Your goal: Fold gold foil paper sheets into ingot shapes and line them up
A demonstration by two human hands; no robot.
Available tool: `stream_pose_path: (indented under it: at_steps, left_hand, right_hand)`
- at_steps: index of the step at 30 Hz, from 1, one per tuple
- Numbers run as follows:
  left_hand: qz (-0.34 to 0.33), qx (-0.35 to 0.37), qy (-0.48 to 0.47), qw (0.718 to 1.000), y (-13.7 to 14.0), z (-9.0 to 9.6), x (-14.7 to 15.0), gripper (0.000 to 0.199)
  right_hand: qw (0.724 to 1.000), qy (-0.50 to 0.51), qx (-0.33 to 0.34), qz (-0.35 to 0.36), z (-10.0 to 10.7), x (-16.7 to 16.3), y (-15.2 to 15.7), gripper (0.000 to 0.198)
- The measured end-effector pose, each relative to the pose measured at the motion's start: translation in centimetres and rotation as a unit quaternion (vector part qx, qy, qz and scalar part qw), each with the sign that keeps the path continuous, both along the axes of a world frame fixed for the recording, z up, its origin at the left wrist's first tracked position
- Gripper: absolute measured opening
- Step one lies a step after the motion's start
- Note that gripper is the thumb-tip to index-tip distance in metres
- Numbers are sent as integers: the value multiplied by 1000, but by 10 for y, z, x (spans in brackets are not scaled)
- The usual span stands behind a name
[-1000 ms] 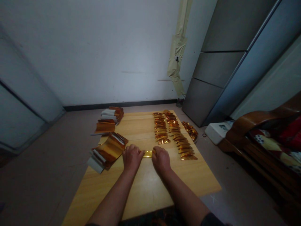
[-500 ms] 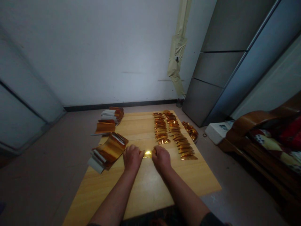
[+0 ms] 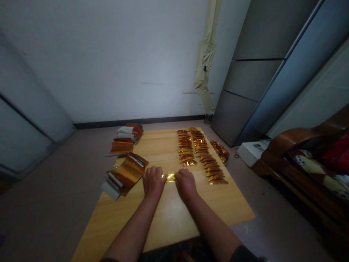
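Observation:
A narrow folded strip of gold foil paper [image 3: 170, 177] lies flat on the wooden table between my two hands. My left hand [image 3: 153, 182] is closed on its left end, fingers curled under and partly hidden. On its right end my right hand [image 3: 185, 183] is closed in the same way, the thumb side toward the strip. Just left of my left hand rests a fanned stack of gold foil sheets [image 3: 128, 171] with pale backs. Beyond my right hand stand two rows of folded gold foil pieces [image 3: 208, 163], set close against each other.
More foil sheets [image 3: 121, 146] lie at the table's far left corner, some overhanging the edge. A container heaped with gold pieces [image 3: 220, 151] stands off the table's right side. A grey fridge [image 3: 242, 80], a white box [image 3: 249, 153] and a wooden seat [image 3: 300, 142] are farther right.
Both hands keep their hold on the gold strip and have barely moved. My right hand's fingers have shifted slightly, and the glare on the strip is dimmer.

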State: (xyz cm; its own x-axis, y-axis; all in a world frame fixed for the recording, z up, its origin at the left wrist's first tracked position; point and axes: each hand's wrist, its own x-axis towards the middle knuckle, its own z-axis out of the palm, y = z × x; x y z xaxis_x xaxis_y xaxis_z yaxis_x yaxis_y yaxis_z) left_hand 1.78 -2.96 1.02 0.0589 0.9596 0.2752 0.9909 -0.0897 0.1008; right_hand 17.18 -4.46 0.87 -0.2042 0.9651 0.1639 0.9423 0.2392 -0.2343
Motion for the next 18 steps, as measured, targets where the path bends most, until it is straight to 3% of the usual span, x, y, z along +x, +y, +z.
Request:
stream_pose_path:
  at_steps: [9, 18]
  left_hand:
    - [-49, -59, 5, 997, 8, 1, -4, 28]
    - [-82, -59, -79, 992, 1, -2, -19, 7]
  right_hand:
    - [998, 37, -34, -47, 10, -6, 2, 19]
    - [985, 100, 11, -141, -2, -19, -3, 16]
